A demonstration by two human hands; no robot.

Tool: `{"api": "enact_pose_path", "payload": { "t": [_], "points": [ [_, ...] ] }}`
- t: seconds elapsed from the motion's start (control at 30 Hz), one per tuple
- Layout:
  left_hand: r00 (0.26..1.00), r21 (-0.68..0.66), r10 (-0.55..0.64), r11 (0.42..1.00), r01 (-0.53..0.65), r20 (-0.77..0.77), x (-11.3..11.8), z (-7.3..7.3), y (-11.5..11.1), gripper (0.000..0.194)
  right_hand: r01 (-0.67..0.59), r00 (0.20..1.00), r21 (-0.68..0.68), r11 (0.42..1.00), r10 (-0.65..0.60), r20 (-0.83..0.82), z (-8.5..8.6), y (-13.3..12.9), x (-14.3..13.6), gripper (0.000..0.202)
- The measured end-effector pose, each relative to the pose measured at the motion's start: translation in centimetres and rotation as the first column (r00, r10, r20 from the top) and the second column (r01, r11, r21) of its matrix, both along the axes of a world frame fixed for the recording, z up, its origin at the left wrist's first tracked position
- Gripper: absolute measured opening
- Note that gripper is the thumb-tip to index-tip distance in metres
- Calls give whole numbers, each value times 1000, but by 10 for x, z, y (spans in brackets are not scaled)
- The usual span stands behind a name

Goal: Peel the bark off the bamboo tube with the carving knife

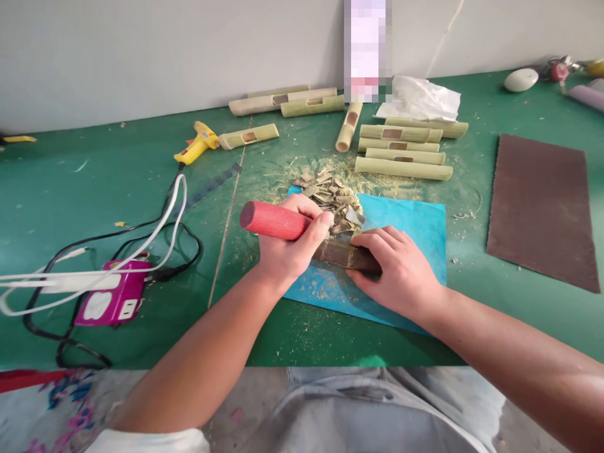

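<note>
1 brown bamboo section [337, 253] lies over a blue sheet [410, 217], clamped in the right hand [401, 270]; the left hand [290, 242] wraps a red tool handle [274, 220], working end hidden. Chips [330, 195] heaped behind suggest cutting is well along; what remains is unclear. Windowed bamboo tubes [418, 134], apparently done, line the worktop [132, 163]. An upright panel [367, 38] is pixelated, unreadable.

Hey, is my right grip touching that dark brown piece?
Touching: the head view shows the right grip wrapped around the right end of the dark brown piece, with no visible gap.
</note>
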State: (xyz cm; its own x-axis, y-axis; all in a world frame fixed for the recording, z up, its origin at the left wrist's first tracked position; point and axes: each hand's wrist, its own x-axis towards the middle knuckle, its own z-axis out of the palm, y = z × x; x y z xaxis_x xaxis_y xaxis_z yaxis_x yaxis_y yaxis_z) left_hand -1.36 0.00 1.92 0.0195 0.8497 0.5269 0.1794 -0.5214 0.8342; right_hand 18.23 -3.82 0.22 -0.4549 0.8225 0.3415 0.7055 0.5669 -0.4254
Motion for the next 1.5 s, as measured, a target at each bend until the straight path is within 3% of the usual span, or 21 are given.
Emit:
{"api": "enact_pose_path", "payload": {
  "t": [0.1, 0.2, 0.3, 0.47, 0.87, 1.07, 1.3, 1.5],
  "points": [
    [986, -24, -123, 992, 126, 110, -8, 6, 8, 38, -23, 1000, 3, 1000, 23, 7, 2, 2, 3, 32],
    [939, -126, -308, 936, 327, 150, -16, 12, 14, 45, -19, 1000, -4, 1000, 19, 16, 4, 6, 7, 33],
    [915, -196, -393, 894, 402, 88, -21, 16, 14, 27, -17, 1000, -50, 999, 17, 4, 8, 10, 11, 33],
    [884, -285, -456, 865, 413, -101, -17, 21, 5, 7, -37, 999, -133, 990, 33, -33, 10, 14, 15, 33],
    [865, -238, -461, 879, 414, -197, -15, 21, 5, 16, -69, 994, -106, 992, 59, -98, 6, 16, 14, 35],
    [822, -203, -537, 840, 503, -190, -18, 21, 5, 17, -112, 988, -54, 992, 106, -113, 5, 16, 16, 37],
    [868, -27, -421, 903, 429, -265, -13, 13, -2, 15, -118, 990, 6, 993, 118, -77, 2, 18, 14, 33],
    [860, 4, -446, 887, 462, -246, -10, 14, -8, 15, -93, 993, 24, 995, 95, -64, 3, 15, 11, 27]
  ]
}}
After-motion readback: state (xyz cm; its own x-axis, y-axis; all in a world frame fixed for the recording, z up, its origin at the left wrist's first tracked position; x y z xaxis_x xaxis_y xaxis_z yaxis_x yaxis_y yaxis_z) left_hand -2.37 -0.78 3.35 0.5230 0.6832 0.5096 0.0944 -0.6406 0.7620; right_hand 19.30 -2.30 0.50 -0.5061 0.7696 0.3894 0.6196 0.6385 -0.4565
